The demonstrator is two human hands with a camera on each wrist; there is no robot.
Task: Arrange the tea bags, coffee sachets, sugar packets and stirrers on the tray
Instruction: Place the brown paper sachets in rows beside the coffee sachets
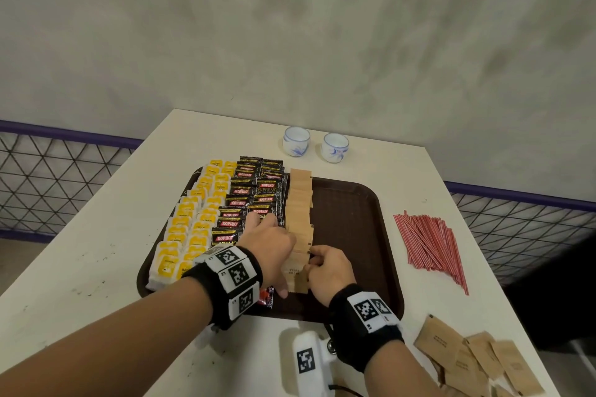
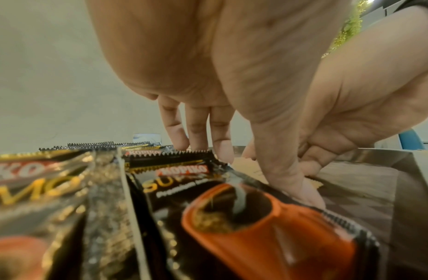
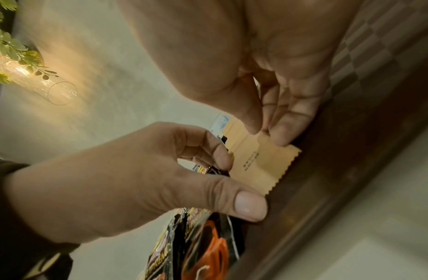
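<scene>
On the brown tray [image 1: 351,219] lie two columns of yellow tea bags [image 1: 193,222], two columns of black coffee sachets [image 1: 254,196] and one column of brown sugar packets [image 1: 300,200]. The nearest sugar packet [image 1: 295,271] ends that column at the tray's front. My right hand [image 1: 325,271] pinches this packet's [image 3: 260,164] right edge between thumb and fingertips [image 3: 280,136]. My left hand [image 1: 274,245] rests along the packet's left side, its fingers fairly straight and its thumb [image 3: 248,206] pressed at the front corner. Red striped stirrers [image 1: 430,242] lie on the table right of the tray.
Several loose sugar packets [image 1: 474,361] lie at the table's near right corner. Two white cups [image 1: 296,140] [image 1: 335,147] stand behind the tray. A white device with a marker [image 1: 309,361] sits at the front edge. The tray's right half is bare. Mesh railing flanks the table.
</scene>
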